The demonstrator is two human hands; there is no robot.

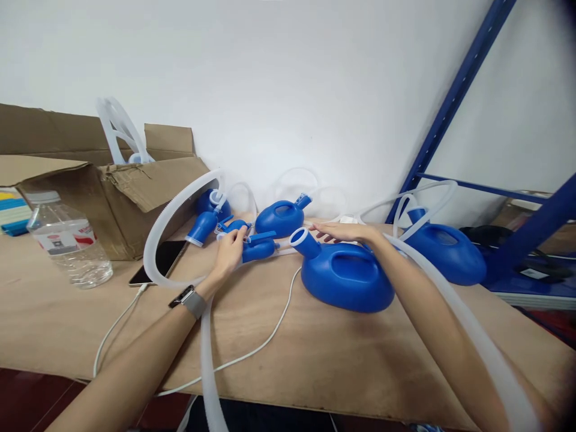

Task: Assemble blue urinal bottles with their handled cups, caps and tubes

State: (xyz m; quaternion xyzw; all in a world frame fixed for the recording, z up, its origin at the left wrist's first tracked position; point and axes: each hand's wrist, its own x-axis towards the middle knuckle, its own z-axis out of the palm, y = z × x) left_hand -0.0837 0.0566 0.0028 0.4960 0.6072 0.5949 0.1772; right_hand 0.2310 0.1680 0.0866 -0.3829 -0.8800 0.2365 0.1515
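Note:
My left hand [231,251], with a watch on the wrist, is closed round a blue funnel piece [260,246] lying on the wooden table [288,354]. My right hand [342,231] lies flat with fingers stretched out just behind the spout of a large blue jug [344,273], touching a thin white tube there. A corrugated white hose [167,223] arcs from the blue pieces over the table and down past my left arm. A second white hose [454,303] runs along my right forearm.
More blue jugs sit behind [279,217] and at the right [445,252]. An open cardboard box [121,198], a plastic bottle [67,240] and a phone [162,259] with a white cable stand at the left. A blue metal rack [531,234] rises at the right.

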